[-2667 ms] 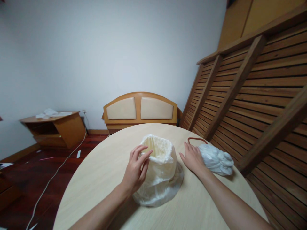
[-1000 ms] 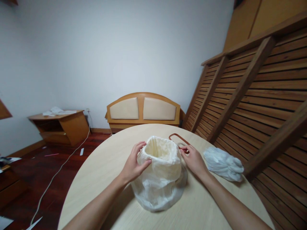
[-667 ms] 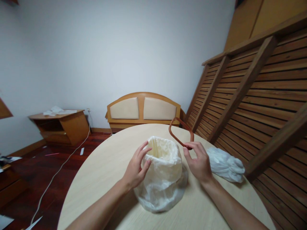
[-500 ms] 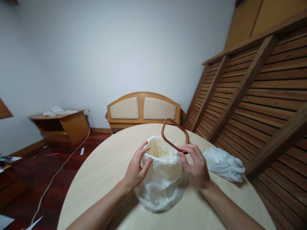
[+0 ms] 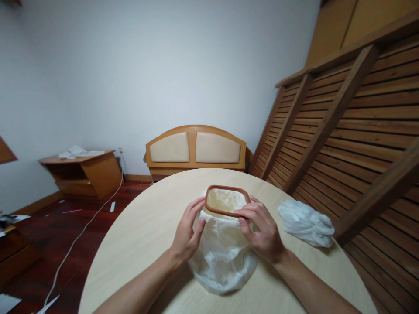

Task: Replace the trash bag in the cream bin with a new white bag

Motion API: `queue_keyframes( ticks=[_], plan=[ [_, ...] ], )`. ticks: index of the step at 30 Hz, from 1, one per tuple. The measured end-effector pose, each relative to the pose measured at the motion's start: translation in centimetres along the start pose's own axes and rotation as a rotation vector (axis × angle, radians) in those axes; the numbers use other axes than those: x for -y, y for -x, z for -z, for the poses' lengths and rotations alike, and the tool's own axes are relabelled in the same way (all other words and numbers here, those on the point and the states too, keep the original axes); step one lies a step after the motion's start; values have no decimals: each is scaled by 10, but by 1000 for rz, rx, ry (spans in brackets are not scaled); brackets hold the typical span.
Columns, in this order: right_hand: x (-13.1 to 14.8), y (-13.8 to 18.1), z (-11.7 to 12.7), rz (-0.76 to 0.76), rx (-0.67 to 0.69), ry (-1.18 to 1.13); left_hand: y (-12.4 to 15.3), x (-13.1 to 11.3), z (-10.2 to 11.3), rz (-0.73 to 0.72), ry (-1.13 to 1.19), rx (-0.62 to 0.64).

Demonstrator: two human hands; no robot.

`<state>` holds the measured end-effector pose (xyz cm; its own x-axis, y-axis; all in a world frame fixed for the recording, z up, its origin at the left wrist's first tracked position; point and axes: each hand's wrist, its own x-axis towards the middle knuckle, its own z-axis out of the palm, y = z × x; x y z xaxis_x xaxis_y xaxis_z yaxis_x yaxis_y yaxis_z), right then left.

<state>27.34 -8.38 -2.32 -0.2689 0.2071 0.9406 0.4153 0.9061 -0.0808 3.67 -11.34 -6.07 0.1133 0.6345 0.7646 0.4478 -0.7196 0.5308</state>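
A small trash bin [image 5: 225, 257] stands upright on the round table, with a white plastic bag draped over its outside and into its mouth. On the bin's mouth rests a brown rim ring [image 5: 225, 213], rectangular with rounded corners. My right hand [image 5: 262, 229] pinches the ring's front right corner between fingers and thumb. At the left, my left hand [image 5: 188, 229] curls against the bin, fingertips by the ring's left edge and thumb on the bag. Right of the bin lies a bundled white plastic bag [image 5: 306, 223].
The round pale table [image 5: 137, 244] carries the bin and bundle. Behind it stands a padded headboard [image 5: 196, 148]. Wooden slats [image 5: 327, 144] lean at the right. A low cabinet [image 5: 81, 174] with papers stands left, and a white cable [image 5: 77, 237] crosses the dark floor.
The brown ring, tilted up in my right hand before, has come down and left onto the bin's mouth. My left hand stays at the bin's left side.
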Motion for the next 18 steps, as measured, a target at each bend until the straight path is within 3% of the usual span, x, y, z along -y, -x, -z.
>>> queue_keyframes(
  ticks=[4,9,18],
  plan=[
    [-1,0,0,26,5,-23,2,3,-2,48,8,-72],
    [-1,-1,1,42,21,-38,-3,0,1,8,-69,-20],
    [-7,4,2,-10,45,-97,-5,-4,3,24,-57,-34]
  ],
)
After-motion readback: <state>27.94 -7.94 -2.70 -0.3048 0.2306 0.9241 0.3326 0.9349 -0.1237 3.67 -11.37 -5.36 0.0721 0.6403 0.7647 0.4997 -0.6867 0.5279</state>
